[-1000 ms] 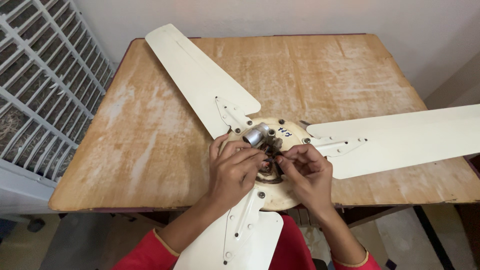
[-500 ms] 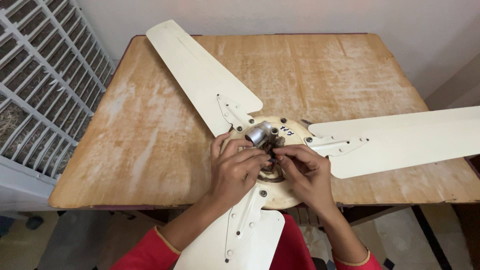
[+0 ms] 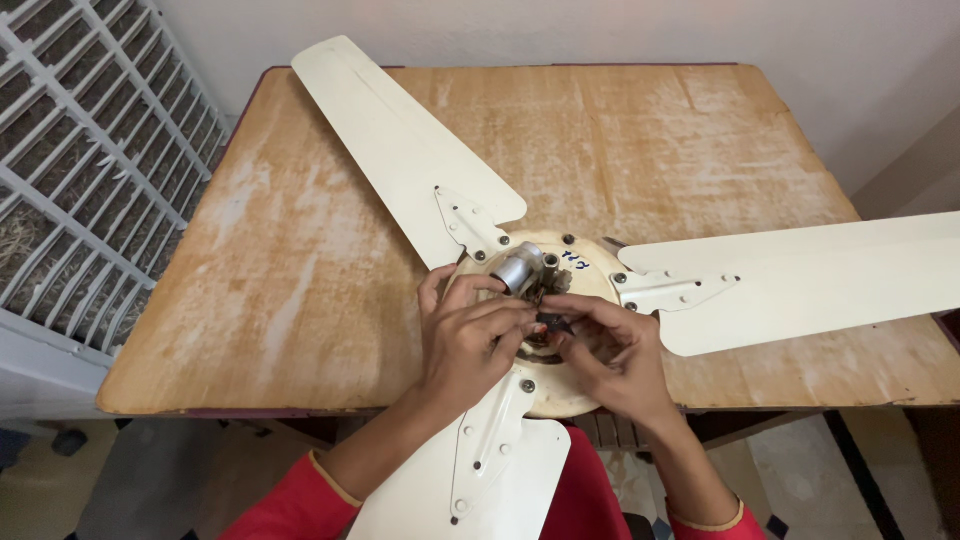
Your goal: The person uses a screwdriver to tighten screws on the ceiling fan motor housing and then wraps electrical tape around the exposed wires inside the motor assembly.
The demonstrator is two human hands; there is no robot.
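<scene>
Hands meet over the hub of a cream ceiling fan [image 3: 560,330] lying at the front edge of a worn wooden table [image 3: 300,260]. The left hand [image 3: 472,335] and right hand [image 3: 610,355] both pinch a small dark part [image 3: 551,322] beside the silver shaft [image 3: 517,270].

No pkgs, signs, screens. Only small dark handwritten mark [image 3: 573,259] on cream fan hub [image 3: 590,285], just right of silver shaft.

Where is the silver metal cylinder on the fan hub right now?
Head view, centre: the silver metal cylinder stands on the cream fan hub, just above the left hand.
</scene>
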